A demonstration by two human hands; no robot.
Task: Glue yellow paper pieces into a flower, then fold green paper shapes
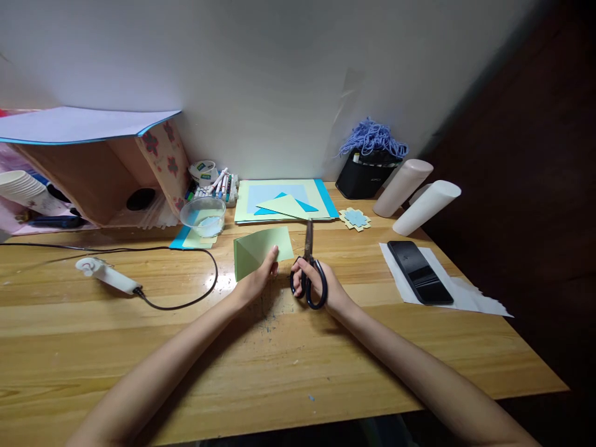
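Between the thumb and fingers of my left hand (261, 276) is a folded sheet of pale green paper (254, 248), held up off the table. My right hand (321, 285) grips a pair of scissors (308, 248) by the dark handles, blades pointing up and away from me. The blades look closed and stand just right of the paper, apart from it. Behind them lies a stack of yellow and blue paper sheets (242, 214), with loose cut pieces (286, 205) on top. A layered paper flower (355, 218) in yellow and light blue rests to its right.
A white glue gun (109, 276) with a black cord lies left. Behind it are a clear bowl (203, 214), markers (223, 186) and an open cardboard box (93, 180). At right are a phone (419, 273), two pale bottles (403, 188) and blue yarn (372, 138) on a black holder.
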